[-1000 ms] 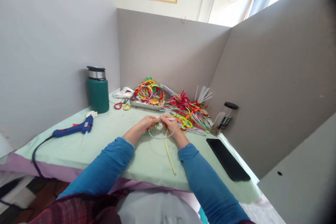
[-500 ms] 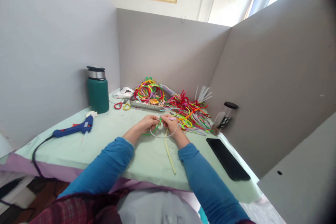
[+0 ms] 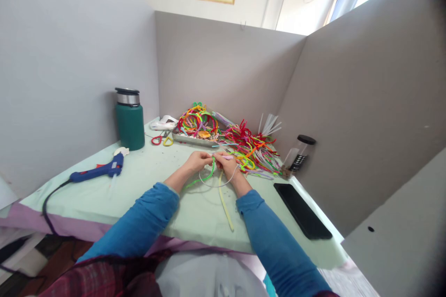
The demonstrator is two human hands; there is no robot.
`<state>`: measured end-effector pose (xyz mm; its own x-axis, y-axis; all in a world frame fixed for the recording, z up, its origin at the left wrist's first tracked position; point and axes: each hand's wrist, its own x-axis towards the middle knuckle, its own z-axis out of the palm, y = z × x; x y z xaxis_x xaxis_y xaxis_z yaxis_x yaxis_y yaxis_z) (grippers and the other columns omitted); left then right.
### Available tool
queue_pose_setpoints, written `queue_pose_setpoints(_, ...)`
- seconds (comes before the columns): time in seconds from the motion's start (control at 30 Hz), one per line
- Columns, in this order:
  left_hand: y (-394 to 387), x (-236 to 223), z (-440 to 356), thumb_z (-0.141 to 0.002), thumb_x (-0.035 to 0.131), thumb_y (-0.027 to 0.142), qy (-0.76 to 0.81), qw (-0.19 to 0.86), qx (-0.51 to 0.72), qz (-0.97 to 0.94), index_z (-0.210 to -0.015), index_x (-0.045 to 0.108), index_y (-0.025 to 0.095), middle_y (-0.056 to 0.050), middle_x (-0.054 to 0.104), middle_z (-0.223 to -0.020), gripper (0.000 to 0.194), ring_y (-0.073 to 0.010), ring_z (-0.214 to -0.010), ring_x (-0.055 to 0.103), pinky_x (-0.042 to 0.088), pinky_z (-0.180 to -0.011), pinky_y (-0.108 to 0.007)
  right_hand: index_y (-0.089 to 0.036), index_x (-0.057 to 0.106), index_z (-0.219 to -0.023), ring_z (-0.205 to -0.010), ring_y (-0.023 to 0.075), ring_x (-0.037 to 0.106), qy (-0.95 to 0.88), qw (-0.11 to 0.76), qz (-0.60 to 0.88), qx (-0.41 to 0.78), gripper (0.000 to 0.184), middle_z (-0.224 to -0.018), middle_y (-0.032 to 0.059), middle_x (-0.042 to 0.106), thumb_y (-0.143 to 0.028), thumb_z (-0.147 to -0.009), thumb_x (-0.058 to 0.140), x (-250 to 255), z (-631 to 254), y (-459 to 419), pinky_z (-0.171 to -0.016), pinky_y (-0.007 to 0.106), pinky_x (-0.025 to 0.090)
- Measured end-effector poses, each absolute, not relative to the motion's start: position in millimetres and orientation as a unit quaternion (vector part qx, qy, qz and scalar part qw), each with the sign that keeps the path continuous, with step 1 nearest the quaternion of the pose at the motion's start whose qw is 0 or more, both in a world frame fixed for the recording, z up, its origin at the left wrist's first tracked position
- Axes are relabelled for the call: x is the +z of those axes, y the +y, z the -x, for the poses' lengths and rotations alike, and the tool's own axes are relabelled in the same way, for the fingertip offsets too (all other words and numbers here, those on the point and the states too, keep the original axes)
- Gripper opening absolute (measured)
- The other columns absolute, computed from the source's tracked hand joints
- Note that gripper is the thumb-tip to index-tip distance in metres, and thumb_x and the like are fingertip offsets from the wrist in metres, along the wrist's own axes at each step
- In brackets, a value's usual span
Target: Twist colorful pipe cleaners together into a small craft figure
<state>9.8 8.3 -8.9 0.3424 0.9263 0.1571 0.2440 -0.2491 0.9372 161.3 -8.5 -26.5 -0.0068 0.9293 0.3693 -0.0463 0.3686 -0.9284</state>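
Observation:
My left hand and my right hand almost meet over the middle of the table, fingers pinched together. Between them is a thin white hoop, hanging below the fingers and crossing in front of my right wrist. A green pipe cleaner runs from the left fingertips down and to the left, its upper end at the hoop's top. Something pale pink shows at my right fingers. On the table below my right hand lies a pale yellow strip. Fingertips partly hide where the pieces meet.
Behind the hands are a metal tray of colourful rings and a heap of pipe cleaners. A blue glue gun, green bottle and scissors are left; a black phone and clear jar right.
The green pipe cleaner's loose end has swung out and now shows longer below the left hand. The white hoop has dipped slightly lower. Both hands stay nearly in place.

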Motion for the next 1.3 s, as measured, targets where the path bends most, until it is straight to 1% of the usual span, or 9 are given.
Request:
queue_pose_setpoints(0.23, 11.2, -11.3, -7.5, -0.066, 0.067, 0.05, 0.426, 0.424, 0.387, -0.699, -0.062, 0.064, 0.013, 0.005, 0.044, -0.043, 0.038, -0.0062, -0.04, 0.031, 0.021, -0.043, -0.022, -0.018, 0.059, -0.067, -0.042, 0.0093, 0.039, -0.557, 0.6, 0.392, 0.42, 0.028, -0.046, -0.0039, 0.049, -0.044, -0.069, 0.068, -26.7, -160.2, -7.7, -0.043, 0.024, 0.027)
queue_pose_setpoints(0.4, 11.6, -12.0, -7.5, -0.066, 0.067, 0.051, 0.435, 0.433, 0.379, -0.693, -0.062, 0.064, 0.013, 0.004, 0.049, -0.045, 0.038, -0.0061, -0.038, 0.033, 0.022, -0.042, -0.022, -0.017, 0.058, -0.066, -0.041, 0.0089, 0.039, -0.56, 0.599, 0.392, 0.416, 0.027, -0.046, -0.0041, 0.048, -0.042, -0.069, 0.068, -26.1, -160.0, -9.2, -0.042, 0.024, 0.026)
queue_pose_setpoints(0.57, 10.2, -11.5, -10.0, -0.07, 0.065, 0.051, 0.434, 0.435, 0.377, -0.693, -0.062, 0.06, 0.014, 0.006, 0.043, -0.04, 0.038, -0.0066, -0.035, 0.034, 0.023, -0.04, -0.022, -0.017, 0.059, -0.066, -0.041, 0.0088, 0.039, -0.566, 0.604, 0.383, 0.409, 0.026, -0.046, -0.0044, 0.048, -0.041, -0.07, 0.068, -28.1, -160.6, -7.9, -0.042, 0.024, 0.026)
queue_pose_setpoints(0.73, 8.3, -9.4, -11.6, -0.069, 0.067, 0.052, 0.425, 0.446, 0.394, -0.682, -0.065, 0.057, 0.014, 0.002, 0.055, -0.05, 0.039, -0.0058, -0.035, 0.036, 0.025, -0.039, -0.021, -0.018, 0.058, -0.066, -0.043, 0.0087, 0.041, -0.556, 0.612, 0.385, 0.409, 0.028, -0.05, -0.004, 0.05, -0.042, -0.067, 0.07, -28.0, -160.1, -7.6, -0.043, 0.024, 0.028)
queue_pose_setpoints(0.9, 6.5, -7.2, -9.8, -0.066, 0.068, 0.054, 0.405, 0.498, 0.401, -0.653, -0.069, 0.059, 0.013, -0.001, 0.059, -0.055, 0.042, -0.0054, -0.037, 0.036, 0.024, -0.038, -0.021, -0.018, 0.057, -0.065, -0.044, 0.0088, 0.041, -0.559, 0.606, 0.392, 0.409, 0.028, -0.05, -0.0036, 0.05, -0.042, -0.066, 0.071, -25.4, -159.8, -9.9, -0.044, 0.024, 0.029)
queue_pose_setpoints(1.0, 5.0, -7.5, -8.1, -0.068, 0.068, 0.053, 0.391, 0.525, 0.406, -0.637, -0.068, 0.06, 0.013, -0.001, 0.058, -0.054, 0.041, -0.005, -0.037, 0.034, 0.022, -0.038, -0.022, -0.018, 0.057, -0.066, -0.045, 0.0089, 0.041, -0.567, 0.602, 0.387, 0.407, 0.029, -0.05, -0.0041, 0.049, -0.044, -0.067, 0.071, -25.1, -159.9, -11.1, -0.045, 0.024, 0.029)
queue_pose_setpoints(1.17, 4.2, -8.1, -6.7, -0.075, 0.062, 0.051, 0.388, 0.54, 0.401, -0.63, -0.059, 0.058, 0.014, 0.002, 0.045, -0.041, 0.041, -0.0054, -0.035, 0.03, 0.019, -0.038, -0.024, -0.018, 0.057, -0.066, -0.045, 0.0091, 0.039, -0.578, 0.597, 0.384, 0.403, 0.029, -0.048, -0.0047, 0.048, -0.044, -0.068, 0.07, -27.2, -160.8, -10.5, -0.045, 0.025, 0.027)
queue_pose_setpoints(1.23, 5.5, -7.8, -6.9, -0.08, 0.056, 0.053, 0.395, 0.547, 0.394, -0.624, -0.057, 0.057, 0.014, 0.002, 0.043, -0.04, 0.045, -0.0055, -0.034, 0.029, 0.019, -0.038, -0.024, -0.018, 0.058, -0.067, -0.044, 0.0091, 0.039, -0.58, 0.596, 0.383, 0.403, 0.028, -0.047, -0.0048, 0.048, -0.044, -0.069, 0.07, -28.3, -161.1, -9.7, -0.045, 0.025, 0.027)
queue_pose_setpoints(1.3, 7.2, -7.5, -7.2, -0.083, 0.049, 0.056, 0.41, 0.56, 0.388, -0.607, -0.057, 0.056, 0.014, 0.001, 0.046, -0.042, 0.05, -0.0058, -0.033, 0.03, 0.019, -0.038, -0.024, -0.019, 0.058, -0.067, -0.044, 0.0091, 0.039, -0.581, 0.594, 0.382, 0.405, 0.028, -0.047, -0.0047, 0.048, -0.044, -0.069, 0.07, -28.7, -161.2, -9.3, -0.045, 0.024, 0.028)
